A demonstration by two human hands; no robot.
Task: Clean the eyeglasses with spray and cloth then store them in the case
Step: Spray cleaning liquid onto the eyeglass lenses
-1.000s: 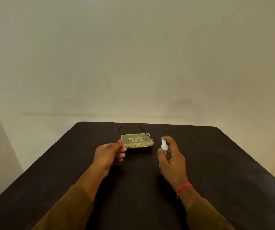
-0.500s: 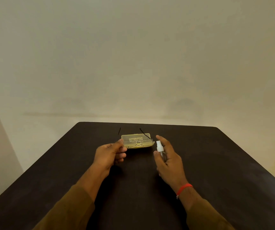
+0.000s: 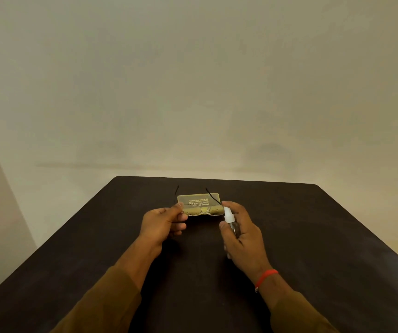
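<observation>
Plain beige walls stand behind a dark brown surface that fills the lower half of the head view. Two arms in olive-brown sleeves reach forward over it from the bottom edge.

Left hand is raised near the middle of the surface, thumb on top and fingers curled beneath, pinching the left end of the eyeglasses. Their clear lenses face the camera and their thin dark arms point away toward the far edge, one on each side. Seen through and behind the lenses is a yellowish case, lying flat on the surface with small printed lettering on its top; whether the eyeglasses touch it cannot be told from this angle.

Right hand is just beside the right end of the eyeglasses, wrapped around a small clear spray bottle. Its white nozzle sits close to the right lens and points toward it. The forefinger curves over the top of the nozzle and the thumb presses against the near side of the bottle, so the grip is closed on it. A red string bracelet circles the right wrist, with a small knot hanging at its lower end.

No cloth can be made out anywhere on the surface
</observation>
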